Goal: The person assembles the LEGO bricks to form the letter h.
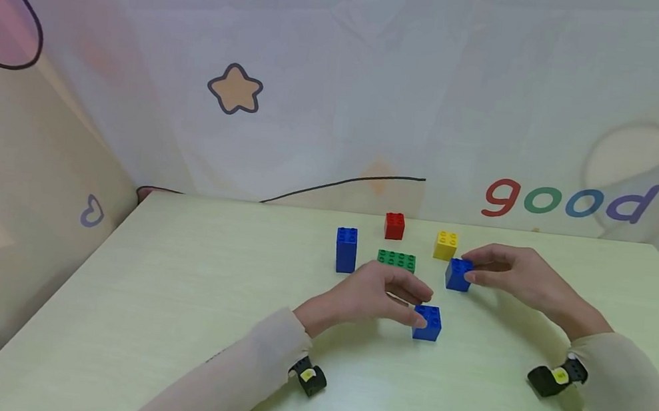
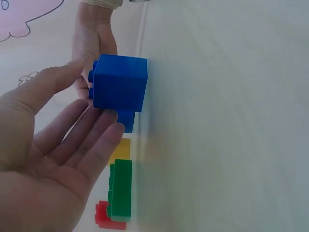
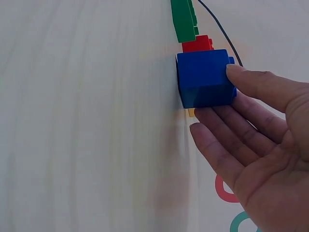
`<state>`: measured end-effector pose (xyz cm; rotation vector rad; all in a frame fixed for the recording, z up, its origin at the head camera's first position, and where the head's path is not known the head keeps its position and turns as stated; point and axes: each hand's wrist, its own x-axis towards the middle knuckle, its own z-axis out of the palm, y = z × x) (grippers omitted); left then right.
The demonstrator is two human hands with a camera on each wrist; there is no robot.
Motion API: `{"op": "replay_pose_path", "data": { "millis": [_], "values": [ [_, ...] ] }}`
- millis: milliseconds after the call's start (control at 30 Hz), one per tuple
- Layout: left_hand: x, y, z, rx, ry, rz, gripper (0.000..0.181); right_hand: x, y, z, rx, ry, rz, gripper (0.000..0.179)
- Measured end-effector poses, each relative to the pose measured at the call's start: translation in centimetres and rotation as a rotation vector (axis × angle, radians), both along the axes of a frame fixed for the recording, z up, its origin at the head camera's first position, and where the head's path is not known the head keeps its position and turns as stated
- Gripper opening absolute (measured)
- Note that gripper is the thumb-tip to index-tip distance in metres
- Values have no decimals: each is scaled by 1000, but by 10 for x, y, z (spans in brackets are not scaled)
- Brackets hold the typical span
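In the head view, my left hand (image 1: 377, 294) is at the nearer blue brick (image 1: 429, 332). Its long fingers extend past the far side, fairly straight. The left wrist view puts the thumb slightly off the studs of this blue brick (image 2: 120, 82). Farther back and to the right, my right hand (image 1: 518, 275) pinches a second blue brick (image 1: 456, 277). The right wrist view has that hand's thumb at the upper edge of this blue brick (image 3: 203, 77) and its fingers partly hidden behind it. Both bricks have their studs upward.
Behind the left hand lies a green brick (image 1: 396, 259), partly covered. A tall blue stack (image 1: 346, 253) stands to its left, a red brick (image 1: 394, 227) behind it. The yellow brick (image 1: 445, 246) is just beyond the right hand's brick. A printed backdrop (image 1: 340, 99) closes the table's far edge.
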<state>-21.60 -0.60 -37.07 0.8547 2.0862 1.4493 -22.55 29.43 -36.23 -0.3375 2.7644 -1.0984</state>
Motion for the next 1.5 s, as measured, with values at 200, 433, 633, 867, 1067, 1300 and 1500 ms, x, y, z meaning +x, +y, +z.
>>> {"op": "replay_pose_path", "data": {
  "millis": [200,433,633,867,1067,1300,1500],
  "values": [
    [0,1,-3,-32,-20,14,41,-1,1,0,0,-3,-2,52],
    [-1,2,-5,-41,-6,38,34,-1,1,0,2,-2,-7,52],
    [-2,2,-6,-52,28,60,30,0,0,3,3,3,-11,51],
    [-4,2,-8,-35,43,80,30,1,2,10,-11,10,-26,55],
    [-5,1,-11,-32,45,92,30,4,-1,17,-54,25,-21,54],
    [-6,1,-12,-19,38,99,31,10,-6,27,-93,53,25,46],
    [-5,0,-13,-19,43,97,32,18,-13,32,-133,52,93,36]
  ]
}}
